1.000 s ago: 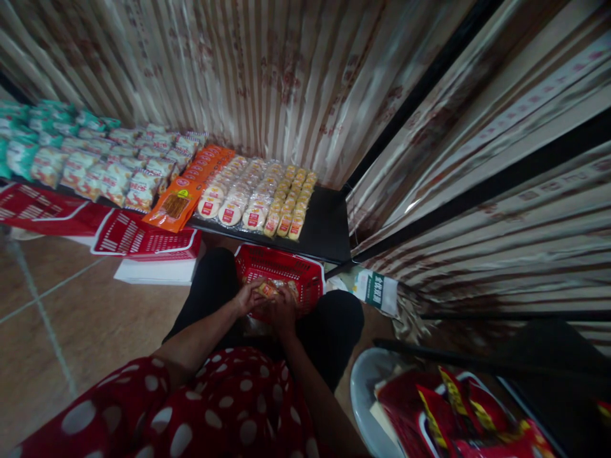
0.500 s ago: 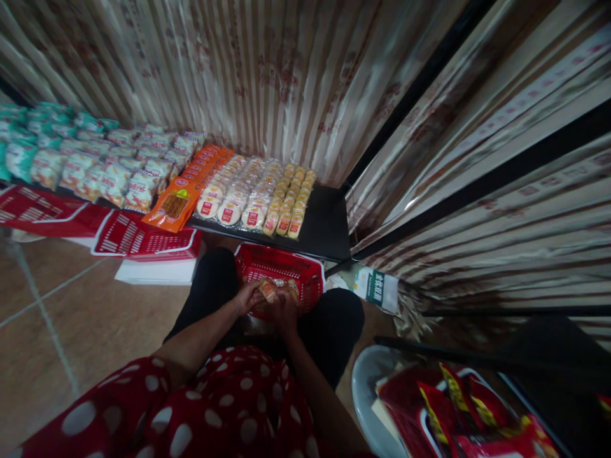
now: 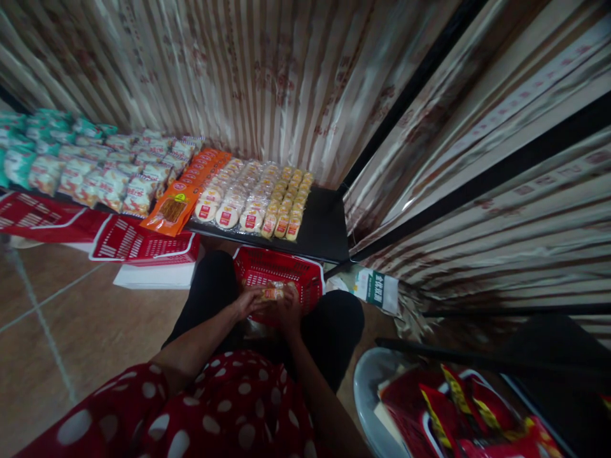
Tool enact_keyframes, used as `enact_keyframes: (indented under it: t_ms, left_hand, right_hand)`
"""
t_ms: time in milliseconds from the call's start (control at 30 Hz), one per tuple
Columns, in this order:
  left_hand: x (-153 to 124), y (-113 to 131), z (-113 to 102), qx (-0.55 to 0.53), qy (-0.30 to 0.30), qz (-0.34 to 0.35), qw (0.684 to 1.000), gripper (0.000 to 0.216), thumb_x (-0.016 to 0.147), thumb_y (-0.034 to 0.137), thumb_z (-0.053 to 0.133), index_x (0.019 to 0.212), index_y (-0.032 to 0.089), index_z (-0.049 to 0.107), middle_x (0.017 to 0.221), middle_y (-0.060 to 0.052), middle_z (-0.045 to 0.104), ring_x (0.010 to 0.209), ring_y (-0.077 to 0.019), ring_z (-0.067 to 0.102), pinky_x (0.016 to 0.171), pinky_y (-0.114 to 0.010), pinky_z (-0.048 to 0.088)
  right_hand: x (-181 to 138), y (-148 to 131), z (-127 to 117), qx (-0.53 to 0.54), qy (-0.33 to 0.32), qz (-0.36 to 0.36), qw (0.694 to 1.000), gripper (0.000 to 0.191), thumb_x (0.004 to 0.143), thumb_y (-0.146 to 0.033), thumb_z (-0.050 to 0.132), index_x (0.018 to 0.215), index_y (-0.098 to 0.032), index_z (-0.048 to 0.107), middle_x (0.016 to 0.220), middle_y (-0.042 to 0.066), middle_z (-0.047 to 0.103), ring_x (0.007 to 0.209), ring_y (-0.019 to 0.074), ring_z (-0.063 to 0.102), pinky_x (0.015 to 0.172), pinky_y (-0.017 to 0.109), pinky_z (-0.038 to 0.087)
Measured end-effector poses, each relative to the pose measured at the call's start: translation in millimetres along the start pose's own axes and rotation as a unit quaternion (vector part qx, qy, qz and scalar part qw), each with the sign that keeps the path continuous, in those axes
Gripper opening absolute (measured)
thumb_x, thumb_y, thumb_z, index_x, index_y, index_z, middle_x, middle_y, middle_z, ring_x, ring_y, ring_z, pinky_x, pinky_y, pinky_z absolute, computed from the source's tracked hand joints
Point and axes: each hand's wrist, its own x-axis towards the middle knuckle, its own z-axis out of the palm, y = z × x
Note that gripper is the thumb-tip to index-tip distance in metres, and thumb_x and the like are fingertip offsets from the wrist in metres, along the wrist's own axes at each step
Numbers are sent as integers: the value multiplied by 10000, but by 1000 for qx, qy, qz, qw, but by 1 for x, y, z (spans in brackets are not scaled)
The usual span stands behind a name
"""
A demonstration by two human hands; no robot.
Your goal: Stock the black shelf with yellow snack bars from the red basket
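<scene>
Over a red plastic basket (image 3: 267, 262) between the knees, my left hand (image 3: 252, 301) and my right hand (image 3: 287, 308) meet on a small wrapped snack pack (image 3: 273, 293). It is yellow-brown with a red label and lies roughly level across the fingers. My left hand is closed on its left end, my right hand on its right end. The fingertips are partly hidden and dim. On the black shelf (image 3: 324, 219) in front lie rows of similar yellow snack packs (image 3: 286, 207) beside round white wrapped cakes (image 3: 228, 213).
Orange snack bags (image 3: 174, 203), white bags (image 3: 112, 184) and teal bags (image 3: 21, 159) line the shelf leftward. Another red basket (image 3: 143, 242) sits on a white box (image 3: 155, 277). At lower right a grey basin (image 3: 365, 394) holds red packets. Black frame bars (image 3: 405, 102) cross the curtain.
The snack pack in my hands has turned from slanted to nearly level. My hands stay over the basket, and the view has shifted slightly.
</scene>
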Motion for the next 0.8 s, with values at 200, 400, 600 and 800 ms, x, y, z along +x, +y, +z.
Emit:
enact_keyframes:
  t_ms: [200,400,600,800]
  left_hand:
    - [-4,-7,2,112,-2,13,994,163,693,154,655,853,165,625,791,-3,668,717,-112,620,624,-189,453]
    - [-4,-10,5,156,-20,1,988,211,661,208,741,844,161,648,797,-5,678,721,-109,612,640,-193,408]
    - [-7,-2,20,118,-67,18,991,283,604,238,802,835,155,661,823,-39,705,723,-120,640,690,-211,455]
    - [3,-3,32,97,-44,49,993,314,589,200,807,846,164,630,757,-12,685,681,-116,642,676,-221,463]
  right_hand:
    - [6,4,-2,31,36,40,998,562,694,-429,556,1176,-147,493,1107,162,647,906,216,674,772,355,557]
    - [8,6,-3,40,40,43,997,450,634,-455,599,977,-164,577,984,133,700,883,238,686,768,371,560]
    - [8,5,1,61,22,34,997,447,621,-470,627,956,-174,595,965,134,722,876,259,697,787,411,563]
    - [12,1,-3,22,20,-11,1000,402,706,-454,601,1011,-194,627,968,106,729,883,247,700,773,387,572]
